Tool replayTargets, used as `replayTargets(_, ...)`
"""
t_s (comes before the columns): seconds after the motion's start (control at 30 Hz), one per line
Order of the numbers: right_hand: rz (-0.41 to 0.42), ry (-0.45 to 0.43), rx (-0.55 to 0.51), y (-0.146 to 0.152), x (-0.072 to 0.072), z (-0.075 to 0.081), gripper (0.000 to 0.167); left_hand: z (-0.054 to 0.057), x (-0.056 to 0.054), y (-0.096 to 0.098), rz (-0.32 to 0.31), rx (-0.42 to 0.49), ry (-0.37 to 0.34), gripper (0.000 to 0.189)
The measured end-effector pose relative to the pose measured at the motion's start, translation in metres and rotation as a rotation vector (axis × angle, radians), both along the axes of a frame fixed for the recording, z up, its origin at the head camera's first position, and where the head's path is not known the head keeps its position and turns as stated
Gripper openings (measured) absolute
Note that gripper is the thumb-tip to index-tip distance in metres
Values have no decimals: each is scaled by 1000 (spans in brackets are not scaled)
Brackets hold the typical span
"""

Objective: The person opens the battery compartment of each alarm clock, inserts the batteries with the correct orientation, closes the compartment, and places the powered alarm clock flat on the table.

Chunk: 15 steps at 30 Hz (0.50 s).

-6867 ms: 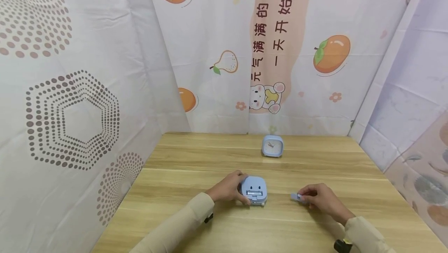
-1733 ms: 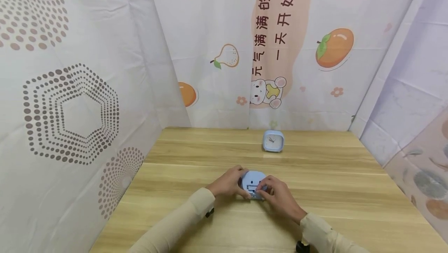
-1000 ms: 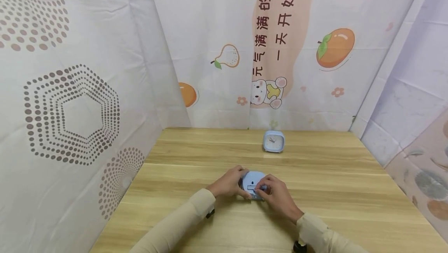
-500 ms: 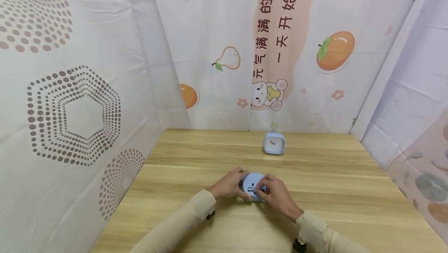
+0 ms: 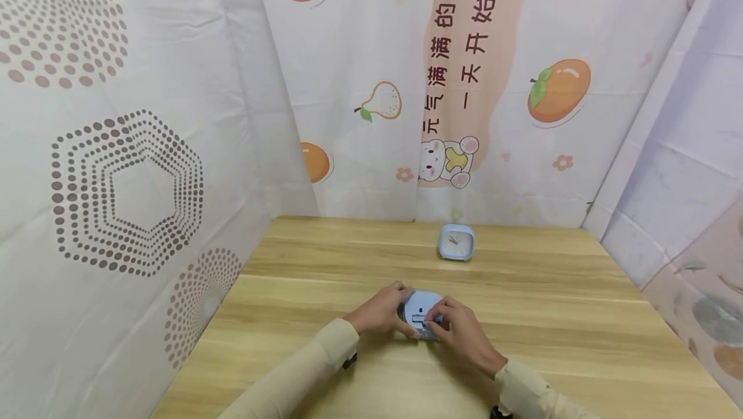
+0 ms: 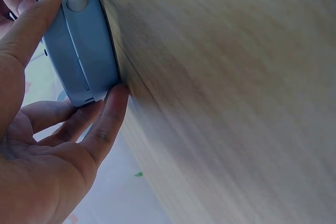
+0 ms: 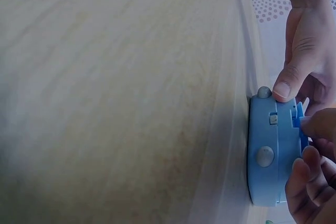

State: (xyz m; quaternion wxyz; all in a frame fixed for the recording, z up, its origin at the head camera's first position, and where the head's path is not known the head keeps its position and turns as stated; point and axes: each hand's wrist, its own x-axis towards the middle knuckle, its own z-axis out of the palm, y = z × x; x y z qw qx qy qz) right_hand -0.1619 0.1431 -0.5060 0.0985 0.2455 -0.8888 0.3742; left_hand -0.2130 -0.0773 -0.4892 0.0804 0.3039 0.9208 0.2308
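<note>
A light blue alarm clock (image 5: 419,300) lies face down on the table, its back turned up and a slot-like battery compartment showing in it. My left hand (image 5: 380,311) grips the clock's left side; in the left wrist view the thumb lies on one edge and the fingers reach round the opposite edge of the clock (image 6: 86,51). With thumb and fingertips my right hand (image 5: 461,332) pinches a small blue battery cover (image 7: 301,110) at the compartment. The right wrist view shows that cover sticking up from the clock's back, partly hidden by the thumb.
A second light blue clock (image 5: 456,242) stands upright near the back of the wooden table (image 5: 313,264), its dial facing me. Patterned curtains (image 5: 348,51) hang behind the table and along both sides.
Since the oldest frame my right hand has brought the battery cover left, from the bare table to the clock's back. Over the last second both hands stay nearly still, with slight right finger movement.
</note>
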Motion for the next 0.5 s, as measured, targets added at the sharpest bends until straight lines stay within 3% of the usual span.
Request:
replayTargets(0.3,4,-9,4,0,-2,0,14,0,-2,1,-3,-14,6,99)
replayTargets(0.5,10,5,78,1,-3,7,17,0,-1,1,0,-4,-12,99)
